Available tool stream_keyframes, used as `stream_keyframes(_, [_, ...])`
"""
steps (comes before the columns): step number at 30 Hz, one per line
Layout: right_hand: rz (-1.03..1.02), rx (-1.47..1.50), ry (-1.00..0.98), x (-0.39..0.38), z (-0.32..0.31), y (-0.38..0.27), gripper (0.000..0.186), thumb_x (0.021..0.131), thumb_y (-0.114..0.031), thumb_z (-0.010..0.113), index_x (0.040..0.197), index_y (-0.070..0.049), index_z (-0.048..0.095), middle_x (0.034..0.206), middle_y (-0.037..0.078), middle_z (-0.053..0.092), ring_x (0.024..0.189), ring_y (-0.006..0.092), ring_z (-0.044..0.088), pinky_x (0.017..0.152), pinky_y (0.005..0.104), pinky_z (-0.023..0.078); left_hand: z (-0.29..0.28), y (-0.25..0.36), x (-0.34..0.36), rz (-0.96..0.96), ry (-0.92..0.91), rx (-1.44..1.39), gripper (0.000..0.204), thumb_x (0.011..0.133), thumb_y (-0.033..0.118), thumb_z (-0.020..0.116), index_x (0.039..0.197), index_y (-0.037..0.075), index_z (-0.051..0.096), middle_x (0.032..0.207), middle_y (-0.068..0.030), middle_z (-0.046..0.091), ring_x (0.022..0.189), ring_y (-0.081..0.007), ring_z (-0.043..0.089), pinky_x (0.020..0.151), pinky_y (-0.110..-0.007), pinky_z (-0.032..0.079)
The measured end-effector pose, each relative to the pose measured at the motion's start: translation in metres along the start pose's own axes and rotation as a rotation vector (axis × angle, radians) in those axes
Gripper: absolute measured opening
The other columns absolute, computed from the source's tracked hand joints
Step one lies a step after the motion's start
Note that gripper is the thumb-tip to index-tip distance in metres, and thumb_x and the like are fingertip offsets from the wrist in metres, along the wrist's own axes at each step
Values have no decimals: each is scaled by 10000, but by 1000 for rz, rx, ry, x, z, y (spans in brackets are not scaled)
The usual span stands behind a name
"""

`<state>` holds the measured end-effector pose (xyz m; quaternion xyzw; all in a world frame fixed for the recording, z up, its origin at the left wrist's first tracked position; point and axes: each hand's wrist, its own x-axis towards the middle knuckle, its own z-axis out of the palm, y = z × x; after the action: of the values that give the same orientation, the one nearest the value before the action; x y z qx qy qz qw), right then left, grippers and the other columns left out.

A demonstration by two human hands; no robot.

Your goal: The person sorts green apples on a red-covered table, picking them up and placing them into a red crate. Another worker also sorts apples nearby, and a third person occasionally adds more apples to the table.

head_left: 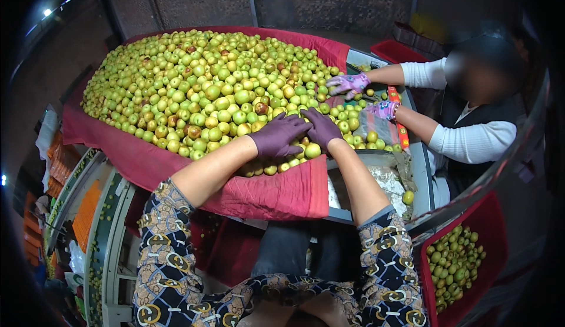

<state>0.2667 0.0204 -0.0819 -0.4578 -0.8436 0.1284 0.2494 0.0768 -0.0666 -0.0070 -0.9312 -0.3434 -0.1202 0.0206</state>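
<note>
A big heap of yellow-green fruits [194,86], round and jujube-like, some with brown-red patches, lies on a red cloth [276,192]. Both my hands wear purple gloves and rest on the heap's near right edge. My left hand [279,135] lies over the fruits with its fingers stretched to the right and its thumb apart. Close beside it, my right hand [322,127] reaches forward, fingers bent slightly over the fruits and pointing up-left. Neither palm shows; I see no fruit gripped in either hand.
Across at the right, a co-worker's flower-patterned gloved hands [348,84] work among the fruits by a metal-edged chute [376,165]. A red crate [491,233] with fruits stands at lower right. Curved conveyor tracks [106,227] run at the left.
</note>
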Motion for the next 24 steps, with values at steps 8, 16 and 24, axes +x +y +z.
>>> stream_keyframes(8, [-6,137,18,32,-6,24,848,789,-580,678,1505,-184,455,1586,204,367,1411,387,430,1142,443,385,-9,-50,-1,-76,-122,257,539,890,516,628,1314,185,601,1162,-97,635,1143,-295,604,1113,-633,297])
stream_keyframes(16, [-3,222,-169,76,-19,20,1063,767,-612,741,1586,-102,297,1530,300,411,1434,406,404,1188,448,318,-34,-56,1,-141,-248,277,380,795,438,688,1078,186,709,1085,-83,666,1108,-274,619,1016,-533,419])
stream_keyframes(24, [-4,348,-171,108,0,52,1056,790,-692,677,1585,-108,300,1587,248,351,1484,371,330,1218,419,273,-49,-108,-20,-249,-133,320,278,776,364,738,1016,224,740,1000,-61,692,1078,-275,615,1090,-446,378])
